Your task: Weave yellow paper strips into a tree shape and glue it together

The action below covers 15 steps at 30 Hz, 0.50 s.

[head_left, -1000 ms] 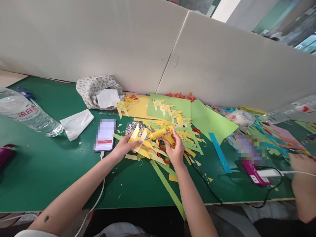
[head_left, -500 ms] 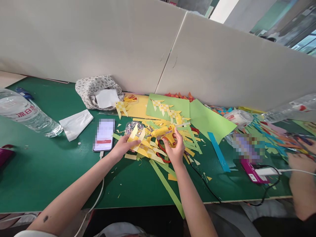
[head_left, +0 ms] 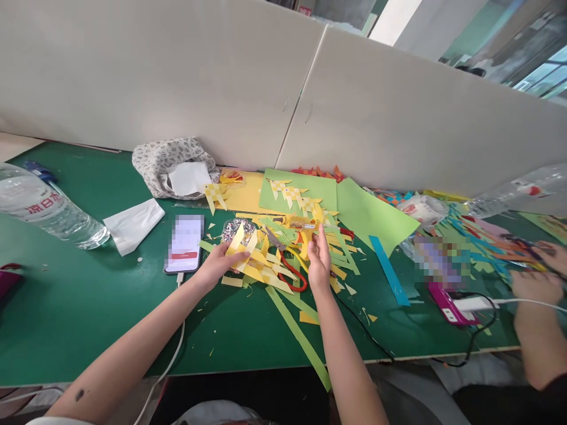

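My left hand (head_left: 218, 263) is closed on a yellow woven paper piece (head_left: 243, 247), held just above a heap of yellow and green paper strips (head_left: 283, 268). My right hand (head_left: 319, 260) hovers over the heap with its fingers stretched out and nothing in them. Its fingertips are just short of a yellow glue gun (head_left: 300, 225), which lies on the strips. Red-handled scissors (head_left: 290, 273) lie in the heap between my hands. A black cord (head_left: 358, 327) runs from the heap toward the table's front edge.
On the green table (head_left: 80, 307) are a phone (head_left: 185, 242), a small tub of beads (head_left: 239, 227), a tissue (head_left: 134, 222), a lying water bottle (head_left: 46, 208), a patterned pouch (head_left: 170, 162) and green sheets (head_left: 376, 215). A co-worker's hands (head_left: 534, 283) work at the right near a pink power bank (head_left: 447, 300).
My right hand has put the glue gun down on the strips and opened. My left hand still holds the yellow piece. The co-worker's hands have shifted.
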Tool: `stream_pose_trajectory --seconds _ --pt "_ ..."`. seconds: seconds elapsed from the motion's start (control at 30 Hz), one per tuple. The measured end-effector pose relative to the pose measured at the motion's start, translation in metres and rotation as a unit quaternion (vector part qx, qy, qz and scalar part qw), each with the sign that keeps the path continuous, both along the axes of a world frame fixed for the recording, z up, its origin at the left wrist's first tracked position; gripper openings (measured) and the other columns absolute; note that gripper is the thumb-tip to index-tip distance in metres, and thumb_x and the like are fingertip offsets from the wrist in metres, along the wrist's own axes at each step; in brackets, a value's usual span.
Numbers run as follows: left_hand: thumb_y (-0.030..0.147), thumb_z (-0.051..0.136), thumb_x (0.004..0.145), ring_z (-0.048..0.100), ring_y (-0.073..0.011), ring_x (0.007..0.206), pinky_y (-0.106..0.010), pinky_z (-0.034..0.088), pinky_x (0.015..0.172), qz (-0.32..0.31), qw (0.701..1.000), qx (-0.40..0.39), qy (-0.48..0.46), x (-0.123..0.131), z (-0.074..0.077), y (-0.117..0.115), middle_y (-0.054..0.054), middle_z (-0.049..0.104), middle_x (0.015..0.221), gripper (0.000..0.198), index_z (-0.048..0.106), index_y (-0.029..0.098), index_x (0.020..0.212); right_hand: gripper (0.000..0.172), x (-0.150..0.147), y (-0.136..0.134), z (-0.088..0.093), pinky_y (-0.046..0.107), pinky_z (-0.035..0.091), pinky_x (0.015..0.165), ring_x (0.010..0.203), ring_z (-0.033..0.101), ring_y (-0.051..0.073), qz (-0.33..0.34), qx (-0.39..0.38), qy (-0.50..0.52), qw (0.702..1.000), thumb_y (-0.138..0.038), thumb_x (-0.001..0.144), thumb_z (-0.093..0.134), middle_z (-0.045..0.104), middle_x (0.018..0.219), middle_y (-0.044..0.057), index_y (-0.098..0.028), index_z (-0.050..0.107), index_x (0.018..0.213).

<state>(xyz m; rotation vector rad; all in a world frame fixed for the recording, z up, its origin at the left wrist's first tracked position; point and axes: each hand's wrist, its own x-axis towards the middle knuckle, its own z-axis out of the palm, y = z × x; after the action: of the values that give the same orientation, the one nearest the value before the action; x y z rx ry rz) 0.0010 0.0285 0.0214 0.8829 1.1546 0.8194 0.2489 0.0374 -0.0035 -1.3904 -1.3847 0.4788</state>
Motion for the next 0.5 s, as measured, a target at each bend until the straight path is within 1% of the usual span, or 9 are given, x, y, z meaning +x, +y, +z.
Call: stream_pose_trajectory --seconds 0.13,0.23,0.33,0.5 --pt "0.038 0.073 0.065 0.064 -0.0184 0.076 -0.024 0.045 0.053 0.004 1.000 -0.003 0.005 -0.0001 -0.0012 0.0002 -0.010 0.070 0.097 0.040 0.062 0.016 0.096 0.065 0.0030 0.0019 0.0026 0.041 0.052 0.090 0.118 0.053 0.022 0.021 -0.007 0.045 0.999 -0.038 0.087 0.052 0.055 0.130 0.011 -0.030 0.022 0.144" --pt "0.037 0.073 0.066 0.064 -0.0186 0.078 -0.023 0.044 0.053 0.002 1.000 -0.004 0.004 -0.0006 -0.0021 0.0006 -0.009 0.070 0.098 0.036 0.062 0.018 0.095 0.072 0.0004 0.0016 0.0054 0.039 0.053 0.088 0.111 0.059 0.021 0.032 0.001 0.075 0.997 -0.037 0.081 0.060 0.060 0.122 0.011 -0.028 0.025 0.143" --pt "0.037 0.072 0.067 0.063 -0.0171 0.075 -0.023 0.044 0.052 -0.004 1.000 0.003 0.000 -0.0007 -0.0029 0.0009 -0.009 0.070 0.096 0.035 0.062 0.017 0.093 0.072 -0.0026 0.0015 0.0064 0.039 0.054 0.087 0.108 0.060 0.022 0.031 0.011 0.090 0.995 -0.037 0.078 0.064 0.063 0.117 0.011 -0.026 0.031 0.141" --pt "0.038 0.071 0.068 0.060 -0.0148 0.071 -0.021 0.042 0.051 -0.011 1.000 0.010 -0.004 -0.0005 -0.0031 0.0004 -0.009 0.070 0.095 0.036 0.061 0.016 0.094 0.069 -0.0048 0.0017 0.0071 0.039 0.054 0.087 0.108 0.060 0.022 0.025 0.013 0.092 0.995 -0.037 0.078 0.064 0.062 0.116 0.011 -0.027 0.034 0.140"
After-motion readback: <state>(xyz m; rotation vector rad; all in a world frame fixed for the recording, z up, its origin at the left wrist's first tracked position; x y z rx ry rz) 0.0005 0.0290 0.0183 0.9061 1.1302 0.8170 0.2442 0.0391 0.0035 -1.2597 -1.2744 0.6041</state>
